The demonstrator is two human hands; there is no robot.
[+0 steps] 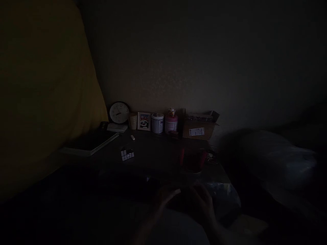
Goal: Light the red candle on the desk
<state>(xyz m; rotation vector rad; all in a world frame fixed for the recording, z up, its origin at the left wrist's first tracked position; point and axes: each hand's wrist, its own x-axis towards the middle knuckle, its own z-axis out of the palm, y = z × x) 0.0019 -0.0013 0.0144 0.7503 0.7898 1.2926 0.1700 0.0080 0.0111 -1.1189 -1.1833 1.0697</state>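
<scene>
The picture is very dark. My left hand (161, 199) and my right hand (204, 202) are close together, low in the view, in front of the table's near edge. Both have curled fingers around a dark thing between them, whose kind I cannot make out. A small pale spot shows at the left hand's fingertips; it could be a nail or part of the held thing. Beyond the hands, a red-sided dark container (192, 162) stands on the table. Further left sits a small block with white squares (127, 155), like a puzzle cube.
Along the wall stand a round clock (119, 113), a panda picture frame (144, 121), a white canister (157, 123), a pink-lidded canister (171, 124) and an open cardboard box (197, 131). A large book-like slab (90, 144) lies left, beside a yellow curtain (46, 78).
</scene>
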